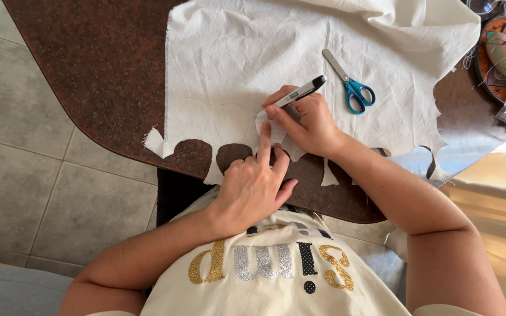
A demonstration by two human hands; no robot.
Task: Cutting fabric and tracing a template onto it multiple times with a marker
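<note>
Marker (300, 92) tip behind fingers (282, 117)

one marker (297, 93), one pair of scissors (351, 83), one cloth sheet (235, 52), one paper template (267, 130), two hands (253, 187)

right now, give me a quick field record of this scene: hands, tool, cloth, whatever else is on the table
left hand: index finger pressing a small pale template flat on the cloth
right hand: gripping a black-capped marker, tip at the template's edge
cloth: cream fabric spread on the table, lower edge cut into scallops
scissors: blue-handled, closed, lying on the cloth to the right of the hands
table: dark brown, rounded corner
top right: round tray with small items, unclear
</note>
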